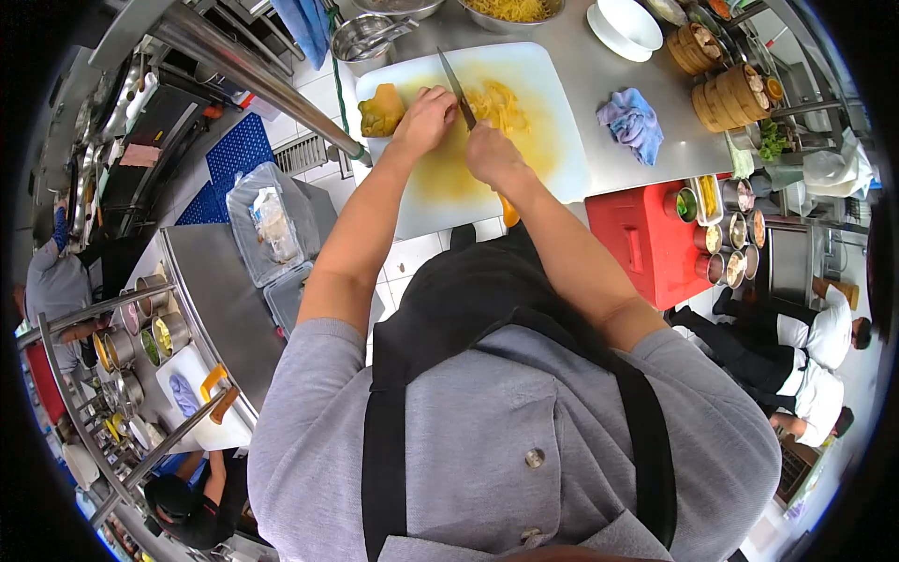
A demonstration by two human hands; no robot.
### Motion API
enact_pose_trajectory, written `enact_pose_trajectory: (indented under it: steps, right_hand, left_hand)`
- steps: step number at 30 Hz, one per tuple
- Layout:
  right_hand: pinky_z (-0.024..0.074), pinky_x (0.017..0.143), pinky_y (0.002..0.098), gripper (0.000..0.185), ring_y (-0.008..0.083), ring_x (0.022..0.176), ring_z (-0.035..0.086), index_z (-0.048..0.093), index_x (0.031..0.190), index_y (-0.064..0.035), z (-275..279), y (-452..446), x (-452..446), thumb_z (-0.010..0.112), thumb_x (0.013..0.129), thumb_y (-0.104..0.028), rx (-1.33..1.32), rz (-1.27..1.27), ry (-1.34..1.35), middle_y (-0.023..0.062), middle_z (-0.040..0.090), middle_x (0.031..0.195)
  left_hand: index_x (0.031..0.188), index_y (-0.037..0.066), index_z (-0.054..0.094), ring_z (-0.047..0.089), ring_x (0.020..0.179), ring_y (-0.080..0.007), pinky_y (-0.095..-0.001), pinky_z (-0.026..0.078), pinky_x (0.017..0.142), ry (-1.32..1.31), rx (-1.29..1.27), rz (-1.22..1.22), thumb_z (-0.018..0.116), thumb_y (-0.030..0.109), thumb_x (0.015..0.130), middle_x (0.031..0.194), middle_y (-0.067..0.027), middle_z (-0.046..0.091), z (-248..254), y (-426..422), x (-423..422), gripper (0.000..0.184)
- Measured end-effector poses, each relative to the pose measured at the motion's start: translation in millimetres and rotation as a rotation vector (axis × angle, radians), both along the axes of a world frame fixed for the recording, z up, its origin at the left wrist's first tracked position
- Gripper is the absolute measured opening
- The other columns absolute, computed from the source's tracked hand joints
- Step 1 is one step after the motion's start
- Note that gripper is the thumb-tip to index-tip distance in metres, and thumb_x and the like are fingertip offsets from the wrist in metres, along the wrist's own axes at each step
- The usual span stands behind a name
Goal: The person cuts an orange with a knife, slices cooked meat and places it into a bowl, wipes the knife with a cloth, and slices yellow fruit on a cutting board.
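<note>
A white cutting board [552, 122] with yellow stains lies on the steel counter. My right hand [494, 155] is closed round the handle of a knife [455, 82], whose blade points away from me. To the left of the blade, my left hand [428, 117] rests on the board with its fingers curled together; what lies under them is hidden. Thin yellow shreds [499, 105] are piled to the right of the knife. A larger yellow-orange chunk with dark green skin [382, 110] sits at the board's left edge, beside my left hand.
A blue cloth [632, 125], white bowl [626, 28] and bamboo steamers [730, 98] stand to the right. Beyond the board are a metal bowl of yellow shreds [510, 9] and a metal pot [363, 42]. A metal post [253, 80] rises at left. Several people are farther off.
</note>
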State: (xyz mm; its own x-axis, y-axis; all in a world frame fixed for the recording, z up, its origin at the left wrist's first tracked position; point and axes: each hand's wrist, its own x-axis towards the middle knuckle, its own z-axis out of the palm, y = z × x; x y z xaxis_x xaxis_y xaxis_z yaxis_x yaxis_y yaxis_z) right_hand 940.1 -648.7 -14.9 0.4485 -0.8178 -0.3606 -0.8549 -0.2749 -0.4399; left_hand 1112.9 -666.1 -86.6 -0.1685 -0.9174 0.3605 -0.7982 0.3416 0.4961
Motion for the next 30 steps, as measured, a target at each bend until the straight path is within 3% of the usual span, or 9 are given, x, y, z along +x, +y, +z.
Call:
enact_pose_trajectory:
  steps: [5,9,12,16,18,22,24,27,30]
  right_hand:
    - [0.0598,0.083,0.0461,0.031,0.0412,0.101,0.072,0.056,0.113,0.0146,-39.2,-8.3,1.3,0.050,0.095,-0.010,-0.146,0.058,0.001,0.0317,0.066,0.108]
    - [0.0599,0.074,0.0496,0.026,0.0433,0.087,0.073,0.050,0.108,0.0137,7.0,-2.9,0.1,0.045,0.094,-0.008,0.029,0.129,-0.004,0.0381,0.067,0.096]
    - [0.0603,0.067,0.0491,0.026,0.0423,0.070,0.073,0.051,0.105,0.0144,-49.5,-1.7,0.7,0.044,0.094,-0.008,-0.374,0.018,-0.060,0.0359,0.067,0.086]
    - [0.0594,0.073,0.0480,0.027,0.0396,0.080,0.073,0.054,0.108,0.0105,34.0,-20.1,-12.7,0.047,0.094,-0.011,0.118,-0.063,-0.099,0.0320,0.069,0.093]
    - [0.0583,0.080,0.0475,0.027,0.0384,0.092,0.073,0.058,0.110,0.0068,52.3,-17.6,-25.7,0.049,0.093,-0.012,0.254,-0.114,-0.056,0.0303,0.070,0.101]
    - [0.0595,0.074,0.0458,0.029,0.0391,0.088,0.073,0.055,0.114,0.0027,43.5,-21.5,-65.5,0.055,0.093,-0.018,-0.302,0.017,0.160,0.0248,0.070,0.101]
    - [0.0599,0.073,0.0447,0.032,0.0388,0.086,0.073,0.053,0.115,0.0016,35.8,-23.0,-86.5,0.058,0.092,-0.020,-0.411,0.040,0.177,0.0230,0.069,0.100]
    - [0.0603,0.071,0.0442,0.036,0.0382,0.085,0.073,0.049,0.114,-0.0002,17.9,-33.7,-114.7,0.064,0.090,-0.022,-0.500,0.126,0.097,0.0202,0.068,0.099]
    - [0.0603,0.071,0.0450,0.037,0.0376,0.085,0.072,0.047,0.111,-0.0021,13.7,-47.0,-148.5,0.068,0.087,-0.022,-0.552,0.226,0.013,0.0201,0.068,0.098]
  left_hand:
    - [0.099,0.004,0.064,0.056,0.102,-0.0372,-0.0445,0.048,0.091,-0.012,0.002,-0.021,0.066,0.001,0.085,0.102,-0.0136,0.063,3.2,-2.4,1.7,0.014]
    - [0.100,0.003,0.065,0.057,0.101,-0.0367,-0.0433,0.047,0.092,-0.063,0.086,-0.038,0.066,0.003,0.085,0.102,-0.0134,0.063,6.6,-2.5,4.3,0.014]
    - [0.099,0.003,0.065,0.057,0.099,-0.0368,-0.0434,0.047,0.092,0.025,-0.051,-0.026,0.066,0.001,0.085,0.101,-0.0134,0.063,0.0,-1.7,1.1,0.014]
    - [0.098,0.003,0.067,0.059,0.101,-0.0348,-0.0423,0.047,0.094,0.039,-0.046,0.019,0.063,0.003,0.087,0.098,-0.0144,0.063,4.4,-0.5,-4.7,0.012]
    - [0.103,0.004,0.067,0.059,0.107,-0.0343,-0.0387,0.047,0.097,0.452,0.156,0.288,0.063,0.003,0.088,0.101,-0.0134,0.065,15.0,17.4,-18.2,0.015]
    - [0.117,0.010,0.067,0.052,0.127,-0.0354,-0.0483,0.041,0.108,0.551,-0.043,0.336,0.062,0.017,0.093,0.122,-0.0131,0.064,49.5,51.6,-57.8,0.025]
    - [0.135,0.020,0.062,0.033,0.146,-0.0382,-0.0663,0.024,0.116,-0.109,-0.097,0.201,0.055,0.036,0.099,0.150,-0.0115,0.050,74.3,61.0,-87.3,0.039]
    - [0.146,0.033,0.054,0.013,0.155,-0.0388,-0.0755,0.005,0.116,-0.223,0.005,0.095,0.045,0.051,0.101,0.166,-0.0075,0.029,49.2,44.0,-112.6,0.049]
    - [0.147,0.037,0.053,0.012,0.155,-0.0397,-0.0721,0.004,0.118,-0.217,0.033,0.180,0.043,0.053,0.103,0.167,-0.0064,0.026,31.5,29.0,-119.8,0.048]
